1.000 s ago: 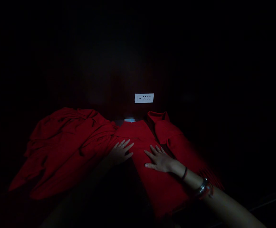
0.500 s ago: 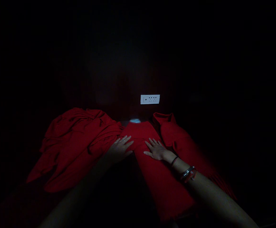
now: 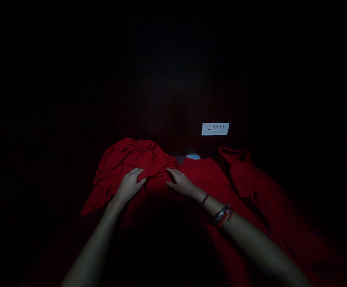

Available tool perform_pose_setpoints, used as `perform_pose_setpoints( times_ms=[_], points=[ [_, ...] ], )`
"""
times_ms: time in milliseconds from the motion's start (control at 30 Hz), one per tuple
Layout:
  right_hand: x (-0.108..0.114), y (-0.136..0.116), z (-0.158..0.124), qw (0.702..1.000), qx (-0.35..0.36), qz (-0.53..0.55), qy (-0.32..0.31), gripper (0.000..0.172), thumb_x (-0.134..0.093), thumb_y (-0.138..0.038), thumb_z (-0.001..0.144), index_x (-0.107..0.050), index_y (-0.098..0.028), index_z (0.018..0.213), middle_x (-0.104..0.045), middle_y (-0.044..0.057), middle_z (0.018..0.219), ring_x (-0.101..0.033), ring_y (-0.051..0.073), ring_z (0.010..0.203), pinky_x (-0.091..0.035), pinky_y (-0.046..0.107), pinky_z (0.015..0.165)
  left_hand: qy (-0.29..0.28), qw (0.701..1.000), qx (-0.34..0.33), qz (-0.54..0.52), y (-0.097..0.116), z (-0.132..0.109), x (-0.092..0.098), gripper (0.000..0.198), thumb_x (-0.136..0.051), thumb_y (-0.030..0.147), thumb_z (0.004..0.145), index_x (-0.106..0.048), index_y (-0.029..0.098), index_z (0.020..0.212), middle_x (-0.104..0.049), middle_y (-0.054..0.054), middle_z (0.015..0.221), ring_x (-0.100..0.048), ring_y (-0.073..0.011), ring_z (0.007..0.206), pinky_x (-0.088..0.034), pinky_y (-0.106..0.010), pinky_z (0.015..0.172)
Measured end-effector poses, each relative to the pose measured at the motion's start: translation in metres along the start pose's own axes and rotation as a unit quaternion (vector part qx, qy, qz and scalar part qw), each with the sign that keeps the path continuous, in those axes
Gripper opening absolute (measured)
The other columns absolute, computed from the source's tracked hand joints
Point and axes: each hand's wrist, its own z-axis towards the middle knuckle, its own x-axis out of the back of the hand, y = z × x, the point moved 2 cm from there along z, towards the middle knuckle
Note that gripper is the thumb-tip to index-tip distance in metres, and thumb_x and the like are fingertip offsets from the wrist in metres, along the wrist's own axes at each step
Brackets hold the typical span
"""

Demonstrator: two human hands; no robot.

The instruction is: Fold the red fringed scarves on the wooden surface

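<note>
A crumpled red cloth (image 3: 125, 155) lies heaped at the left. My left hand (image 3: 130, 182) is closed on its near part, thumb and fingers gripping a fold; a ring shows on one finger. A short way to the right, my right hand (image 3: 181, 182) also grips the cloth, with a dark band and bracelets on that wrist. Between the hands a fold of the cloth is drawn up, and its lower part falls into shadow. Beside my right hand, a flat red scarf (image 3: 207, 171) stretches toward me, partly hidden under my forearm.
Another red scarf (image 3: 257, 179) with a fringed end lies at the right, its far end folded. A white wall socket (image 3: 215, 129) is on the dark wall behind. A small blurred pale-blue item (image 3: 193, 156) sits at the back. Deep shadow hides the surroundings.
My hands have left the flat scarf, where they lay spread, and moved left to take hold of the crumpled cloth. The view has turned left.
</note>
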Motion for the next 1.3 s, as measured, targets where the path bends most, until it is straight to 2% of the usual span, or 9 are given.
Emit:
perform_pose_setpoints(
  times_ms=[67, 200, 367, 500, 633, 800, 1033, 1167, 1300],
  points=[
    [0.002, 0.0, 0.009, 1.0, -0.013, 0.016, 0.017, 0.066, -0.051, -0.025, 0.078, -0.027, -0.007, 0.136, -0.041, 0.016, 0.131, -0.039, 0.02, 0.119, -0.031, 0.031, 0.1, -0.023, 0.995, -0.086, -0.043, 0.015, -0.003, -0.001, 0.029, -0.041, 0.024, 0.081, -0.059, 0.018, 0.103, -0.06, -0.005, 0.105, -0.054, -0.0173, 0.099, -0.042, -0.027, 0.088],
    [0.01, 0.01, 0.02, 1.0, 0.004, -0.004, -0.021, 0.04, -0.044, -0.008, 0.073, -0.057, -0.013, 0.11, -0.058, 0.01, 0.106, -0.051, 0.018, 0.101, -0.037, 0.031, 0.091, -0.097, 0.98, -0.164, -0.054, 0.032, -0.011, 0.0, 0.027, -0.044, 0.029, 0.083, -0.059, 0.022, 0.104, -0.061, -0.004, 0.104, -0.056, -0.0168, 0.096, -0.043, -0.026, 0.085],
    [0.046, 0.007, 0.043, 0.977, -0.02, 0.167, 0.132, 0.029, -0.037, -0.014, 0.078, -0.057, -0.014, 0.099, -0.061, 0.005, 0.088, -0.056, 0.015, 0.082, -0.045, 0.03, 0.079, -0.068, 0.996, -0.034, 0.047, 0.003, -0.011, 0.018, 0.05, -0.049, 0.034, 0.078, -0.044, 0.022, 0.126, -0.055, -0.008, 0.12, -0.052, -0.0241, 0.107, -0.041, -0.036, 0.091],
    [0.109, -0.016, 0.058, 0.924, 0.126, 0.183, 0.311, 0.024, -0.044, -0.024, 0.078, -0.056, -0.017, 0.097, -0.056, 0.006, 0.105, -0.05, 0.018, 0.1, -0.038, 0.036, 0.091, 0.072, 0.991, 0.1, 0.055, -0.018, -0.008, 0.036, 0.037, -0.033, 0.027, 0.084, -0.058, 0.014, 0.107, -0.06, -0.011, 0.105, -0.057, -0.023, 0.096, -0.044, -0.036, 0.086],
    [0.165, -0.02, 0.054, 0.902, 0.182, 0.128, 0.37, 0.027, -0.047, -0.026, 0.079, -0.056, -0.021, 0.103, -0.049, 0.005, 0.118, -0.041, 0.019, 0.114, -0.029, 0.038, 0.1, 0.087, 0.991, 0.007, -0.097, -0.001, -0.009, 0.026, 0.044, -0.037, 0.028, 0.082, -0.046, 0.014, 0.122, -0.055, -0.009, 0.114, -0.053, -0.0194, 0.103, -0.043, -0.032, 0.089],
    [0.19, 0.02, 0.025, 0.895, -0.001, 0.223, 0.387, 0.023, -0.048, -0.016, 0.071, -0.06, -0.017, 0.091, -0.055, 0.005, 0.104, -0.051, 0.019, 0.1, -0.042, 0.038, 0.088, -0.123, 0.977, -0.134, -0.112, 0.036, -0.015, -0.004, 0.051, -0.039, 0.021, 0.081, -0.035, 0.022, 0.132, -0.063, -0.002, 0.09, -0.058, -0.0147, 0.08, -0.046, -0.028, 0.076],
    [0.173, 0.05, -0.057, 0.724, -0.278, 0.557, 0.297, 0.021, -0.052, -0.007, 0.066, -0.056, -0.017, 0.085, -0.059, -0.002, 0.068, -0.055, 0.008, 0.055, -0.046, 0.019, 0.05, -0.168, 0.956, -0.233, -0.061, 0.061, -0.024, -0.025, 0.065, -0.061, 0.048, 0.07, -0.044, 0.02, 0.126, -0.05, -0.01, 0.124, -0.047, -0.0269, 0.11, -0.037, -0.042, 0.093],
    [0.164, 0.054, -0.082, 0.79, -0.312, 0.493, 0.187, 0.035, -0.061, -0.004, 0.059, -0.055, -0.019, 0.09, -0.061, -0.002, 0.071, -0.058, 0.01, 0.059, -0.048, 0.022, 0.054, -0.135, 0.954, -0.261, -0.059, 0.063, -0.024, -0.025, 0.037, -0.052, 0.028, 0.079, -0.053, 0.023, 0.116, -0.06, -0.006, 0.106, -0.055, -0.0199, 0.095, -0.041, -0.034, 0.086],
    [0.167, 0.055, -0.082, 0.9, -0.232, 0.351, 0.114, 0.037, -0.068, -0.01, 0.054, -0.059, -0.016, 0.09, -0.062, 0.001, 0.081, -0.058, 0.011, 0.066, -0.049, 0.024, 0.06, 0.053, 0.978, -0.187, -0.08, 0.044, -0.014, 0.011, 0.028, -0.041, 0.02, 0.083, -0.059, 0.021, 0.104, -0.061, -0.004, 0.09, -0.055, -0.0155, 0.084, -0.042, -0.028, 0.079]
  ],
)
